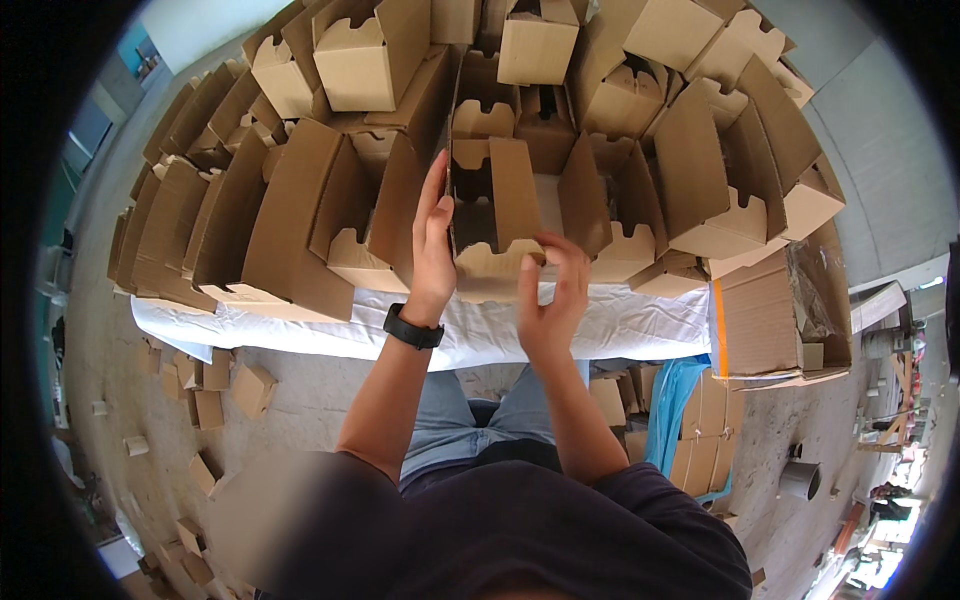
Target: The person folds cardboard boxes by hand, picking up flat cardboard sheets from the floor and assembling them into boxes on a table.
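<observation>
Directly before me stands an open cardboard box (492,275) with a notched front edge, among rows of similar brown boxes. Flat against its left side lies my left hand (433,255), fingers stretched out and a black band on the wrist. At the box's front right corner, my right hand (556,295) pinches the cardboard between thumb and fingers. A tall side flap (516,190) rises inside the box, just beyond the right fingertips. How deep the fingers reach behind the edge is hidden.
A white cloth (620,325) covers the table's front edge. More open boxes (370,220) crowd both sides and the back. To the right sits a larger carton (760,325), with blue plastic (675,410) hanging beside it. Small boxes (255,390) litter the floor at left.
</observation>
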### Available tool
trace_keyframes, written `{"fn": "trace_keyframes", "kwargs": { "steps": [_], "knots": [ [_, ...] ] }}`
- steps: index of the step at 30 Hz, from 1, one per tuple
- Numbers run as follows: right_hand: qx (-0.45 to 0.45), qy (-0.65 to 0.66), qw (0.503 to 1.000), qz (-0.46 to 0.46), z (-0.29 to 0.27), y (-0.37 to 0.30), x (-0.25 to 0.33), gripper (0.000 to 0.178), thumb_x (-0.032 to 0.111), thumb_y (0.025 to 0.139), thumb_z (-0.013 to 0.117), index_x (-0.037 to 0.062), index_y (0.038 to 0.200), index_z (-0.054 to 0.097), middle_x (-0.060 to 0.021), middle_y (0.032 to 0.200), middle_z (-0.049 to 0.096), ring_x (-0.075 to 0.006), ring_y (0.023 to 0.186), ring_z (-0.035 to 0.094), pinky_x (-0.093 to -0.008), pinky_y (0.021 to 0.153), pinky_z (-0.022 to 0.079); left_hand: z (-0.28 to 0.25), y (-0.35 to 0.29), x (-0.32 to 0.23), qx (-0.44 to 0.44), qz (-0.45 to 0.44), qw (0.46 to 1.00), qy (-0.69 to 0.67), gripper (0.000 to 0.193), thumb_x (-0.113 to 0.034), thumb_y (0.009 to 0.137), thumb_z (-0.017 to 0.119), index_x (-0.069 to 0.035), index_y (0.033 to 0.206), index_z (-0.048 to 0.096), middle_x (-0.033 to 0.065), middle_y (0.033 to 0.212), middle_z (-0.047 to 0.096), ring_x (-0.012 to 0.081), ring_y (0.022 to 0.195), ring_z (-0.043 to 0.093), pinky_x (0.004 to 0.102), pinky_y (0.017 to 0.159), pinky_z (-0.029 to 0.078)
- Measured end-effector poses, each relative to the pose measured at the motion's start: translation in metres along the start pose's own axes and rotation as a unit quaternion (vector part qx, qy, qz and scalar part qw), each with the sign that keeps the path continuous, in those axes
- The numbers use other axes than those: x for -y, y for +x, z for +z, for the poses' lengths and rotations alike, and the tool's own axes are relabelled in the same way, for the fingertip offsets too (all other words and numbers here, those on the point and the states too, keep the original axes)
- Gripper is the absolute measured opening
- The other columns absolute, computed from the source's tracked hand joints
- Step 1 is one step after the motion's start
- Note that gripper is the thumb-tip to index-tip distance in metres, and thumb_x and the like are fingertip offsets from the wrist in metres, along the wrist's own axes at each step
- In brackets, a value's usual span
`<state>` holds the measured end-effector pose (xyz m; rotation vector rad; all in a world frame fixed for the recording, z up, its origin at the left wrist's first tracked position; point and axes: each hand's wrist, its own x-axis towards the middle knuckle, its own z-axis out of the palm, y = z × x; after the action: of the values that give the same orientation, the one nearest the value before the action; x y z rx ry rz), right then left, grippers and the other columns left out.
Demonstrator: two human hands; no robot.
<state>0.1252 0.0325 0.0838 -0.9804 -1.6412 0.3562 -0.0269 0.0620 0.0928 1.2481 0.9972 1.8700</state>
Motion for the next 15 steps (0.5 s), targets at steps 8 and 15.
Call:
{"fn": "trace_keyframes", "kwargs": {
  "steps": [8, 15],
  "knots": [
    [-0.085, -0.168, 0.939, -0.286, 0.008, -0.009, 0.002, 0.047, 0.018, 0.081, 0.075, 0.018, 0.124, 0.058, -0.0141, 0.139, 0.049, -0.0308, 0.128, 0.047, -0.0489, 0.107, 0.032, 0.003, -0.001, -0.014, 0.011, 0.009, 0.999, 0.044, 0.06, -0.032, 0.099, 0.037, 0.001, 0.149, 0.032, 0.0145, 0.154, 0.034, 0.024, 0.145, 0.026, 0.0333, 0.117, 0.017],
    [0.036, -0.126, 0.968, -0.214, 0.017, 0.002, 0.006, 0.04, 0.021, 0.086, 0.068, 0.0187, 0.126, 0.063, -0.0078, 0.138, 0.055, -0.0271, 0.131, 0.046, -0.0474, 0.106, 0.035, 0.002, -0.001, -0.015, 0.011, -0.009, 0.999, 0.029, 0.06, -0.032, 0.099, 0.037, 0.002, 0.148, 0.033, 0.0146, 0.154, 0.035, 0.0242, 0.144, 0.029, 0.0333, 0.117, 0.019]
  ]
}}
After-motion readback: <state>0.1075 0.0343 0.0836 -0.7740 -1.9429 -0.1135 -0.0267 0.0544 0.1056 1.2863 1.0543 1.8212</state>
